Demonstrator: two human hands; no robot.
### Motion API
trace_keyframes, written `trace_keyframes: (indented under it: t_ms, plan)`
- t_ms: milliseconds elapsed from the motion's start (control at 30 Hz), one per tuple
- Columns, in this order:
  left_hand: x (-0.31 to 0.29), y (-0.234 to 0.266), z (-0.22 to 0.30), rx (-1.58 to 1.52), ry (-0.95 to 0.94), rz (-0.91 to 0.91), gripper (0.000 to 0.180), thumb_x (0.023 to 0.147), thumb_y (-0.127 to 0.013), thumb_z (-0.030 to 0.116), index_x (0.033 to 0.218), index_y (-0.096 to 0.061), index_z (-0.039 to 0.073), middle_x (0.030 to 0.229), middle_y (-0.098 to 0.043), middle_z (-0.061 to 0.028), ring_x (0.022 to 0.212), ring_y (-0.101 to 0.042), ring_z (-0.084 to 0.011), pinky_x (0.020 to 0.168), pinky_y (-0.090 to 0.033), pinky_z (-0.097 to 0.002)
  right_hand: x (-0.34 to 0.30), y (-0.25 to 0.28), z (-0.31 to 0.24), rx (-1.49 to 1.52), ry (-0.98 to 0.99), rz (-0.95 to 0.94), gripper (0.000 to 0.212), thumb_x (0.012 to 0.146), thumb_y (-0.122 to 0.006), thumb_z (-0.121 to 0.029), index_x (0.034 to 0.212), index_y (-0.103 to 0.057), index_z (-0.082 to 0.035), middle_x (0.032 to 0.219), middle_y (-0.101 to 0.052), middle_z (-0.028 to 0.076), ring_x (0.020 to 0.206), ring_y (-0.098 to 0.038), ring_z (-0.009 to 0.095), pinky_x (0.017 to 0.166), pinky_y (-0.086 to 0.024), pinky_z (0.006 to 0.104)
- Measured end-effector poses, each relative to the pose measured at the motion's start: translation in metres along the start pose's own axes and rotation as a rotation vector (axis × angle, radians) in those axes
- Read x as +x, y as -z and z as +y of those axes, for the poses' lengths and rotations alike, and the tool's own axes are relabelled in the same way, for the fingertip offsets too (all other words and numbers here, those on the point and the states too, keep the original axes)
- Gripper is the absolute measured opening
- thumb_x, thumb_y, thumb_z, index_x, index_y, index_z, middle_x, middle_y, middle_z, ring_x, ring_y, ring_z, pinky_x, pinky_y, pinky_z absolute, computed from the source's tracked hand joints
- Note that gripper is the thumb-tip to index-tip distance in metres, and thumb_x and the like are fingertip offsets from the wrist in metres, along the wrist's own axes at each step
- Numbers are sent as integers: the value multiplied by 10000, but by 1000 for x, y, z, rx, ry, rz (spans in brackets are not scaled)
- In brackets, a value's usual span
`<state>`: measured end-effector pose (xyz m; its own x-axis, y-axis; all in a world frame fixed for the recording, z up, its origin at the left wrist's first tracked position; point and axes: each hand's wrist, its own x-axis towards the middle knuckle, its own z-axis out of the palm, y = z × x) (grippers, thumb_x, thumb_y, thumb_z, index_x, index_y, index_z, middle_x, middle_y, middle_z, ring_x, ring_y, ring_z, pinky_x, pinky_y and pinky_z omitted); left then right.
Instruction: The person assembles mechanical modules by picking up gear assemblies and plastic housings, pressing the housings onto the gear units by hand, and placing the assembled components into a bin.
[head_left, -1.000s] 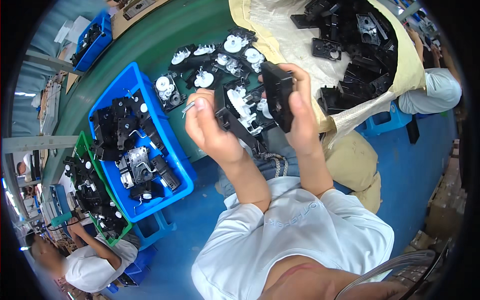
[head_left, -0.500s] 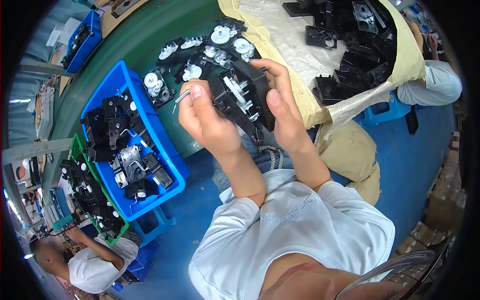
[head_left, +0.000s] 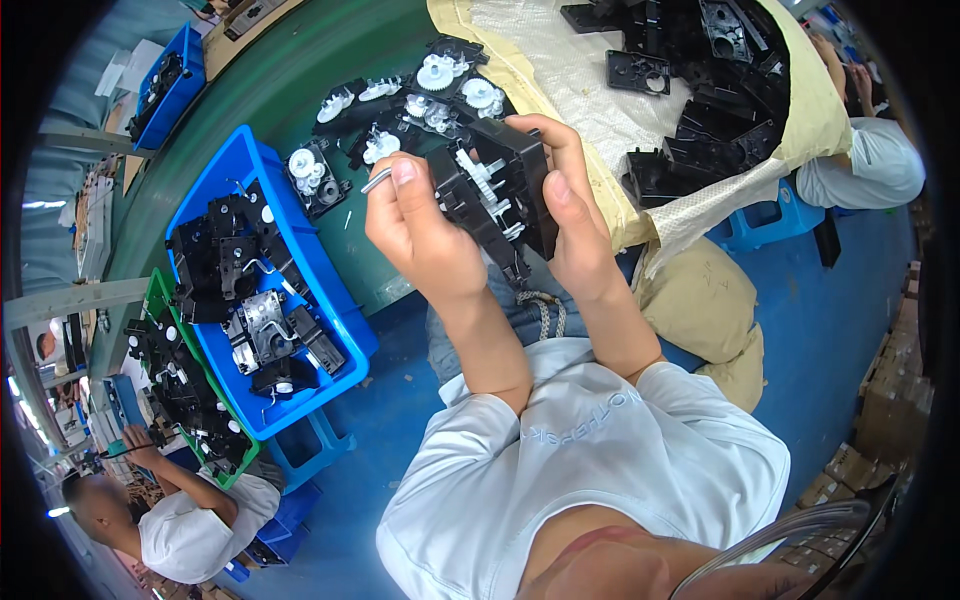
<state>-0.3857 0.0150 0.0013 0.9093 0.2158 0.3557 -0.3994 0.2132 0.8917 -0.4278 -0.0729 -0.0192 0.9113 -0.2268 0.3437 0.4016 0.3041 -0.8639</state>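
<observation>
Between my two hands is a black plastic gear housing (head_left: 536,160) with white gears (head_left: 482,185) showing in the gap along its middle. My left hand (head_left: 428,235) grips its left part, fingers curled. A short metal rod (head_left: 377,180) sticks out past that thumb and forefinger; its other end is hidden. On the opposite side, my right hand (head_left: 580,225) is closed around the housing, thumb in front and fingers behind. Just beyond my hands, several black gear units with white gears (head_left: 436,75) lie on the green table (head_left: 250,80).
To the left, a blue bin (head_left: 340,290) holds black assemblies, with a green bin (head_left: 165,290) beside it. A yellow-lined sack (head_left: 640,130) of black plastic parts stands at the right. A small thin pin (head_left: 348,219) lies on the table. A co-worker (head_left: 180,525) sits at lower left.
Both hands and the housing have shifted slightly to the right, with the housing turned a little. The grip of both hands stays. The co-worker's hands have moved up a bit.
</observation>
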Motion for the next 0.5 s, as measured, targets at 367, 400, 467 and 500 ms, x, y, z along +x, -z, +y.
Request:
trace_keyframes:
  t_ms: [367, 400, 467, 500]
  plan:
    - [-7, -4, 1, 211, -26, -13, 286, 982, -428, 181, 771, -518, 11, 759, -545, -62, 668, -420, -128, 652, -396, -261, 0, 1, -1, -89, -15, 34, 461, 967, -360, -289, 1339, -373, -17, 1211, -465, 145, 1059, -441, 198, 952, -338, 320]
    - [-8, -3, -1, 260, -54, -26, 292, 985, -423, 182, 772, -520, 7, 758, -552, -69, 662, -424, -132, 646, -399, -265, 0, 2, -1, -106, -22, 34, 454, 968, -357, -281, 1336, -378, -16, 1212, -465, 144, 1056, -443, 196, 950, -339, 317]
    - [-8, -2, -5, 313, -85, -37, 299, 987, -418, 184, 774, -523, 3, 756, -558, -76, 656, -429, -135, 640, -403, -268, 0, 2, 1, -118, -29, 31, 447, 969, -353, -273, 1333, -383, -16, 1213, -465, 144, 1054, -444, 193, 949, -340, 314]
    - [-8, -2, -7, 315, -98, -48, 289, 988, -420, 192, 789, -525, 10, 755, -556, -71, 655, -434, -131, 631, -403, -267, 0, 2, 2, -102, -38, 23, 443, 970, -354, -266, 1333, -385, -15, 1217, -463, 146, 1055, -443, 195, 950, -339, 314]
